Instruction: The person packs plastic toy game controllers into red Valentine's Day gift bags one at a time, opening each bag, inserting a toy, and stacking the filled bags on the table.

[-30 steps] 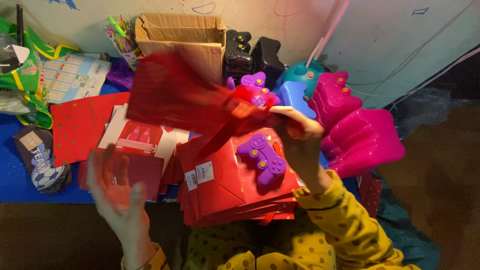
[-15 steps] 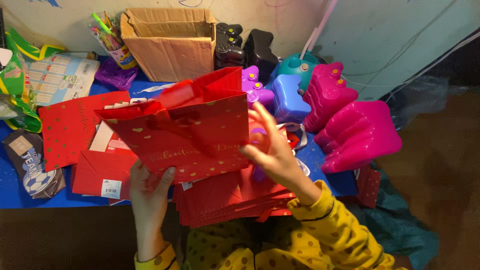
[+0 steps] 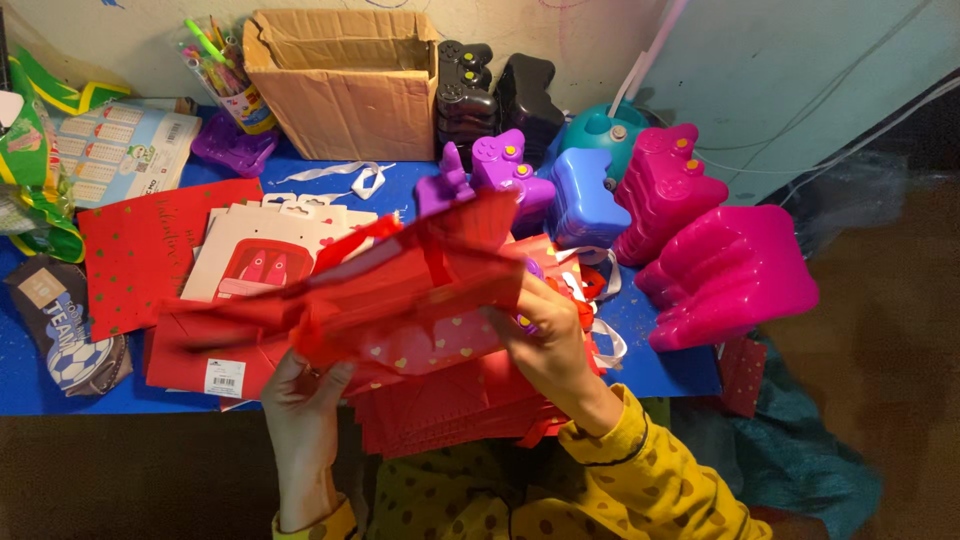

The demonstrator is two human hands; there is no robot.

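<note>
Nearest, the left hand (image 3: 300,392) gripped the lower left edge of a red gift bag (image 3: 410,300), fingers (image 3: 325,372) clamped on its paper. Opposite it, the right hand (image 3: 548,345) clasped the bag's right end, fingers closed over that edge, so the bag hung tilted between both hands above a stack of flat red bags (image 3: 450,405). Beyond lay the blue tabletop (image 3: 25,375), with pink controller-shaped cases (image 3: 725,275) to the right and a purple one (image 3: 505,165) behind. Farthest stood an open cardboard box (image 3: 345,85).
</note>
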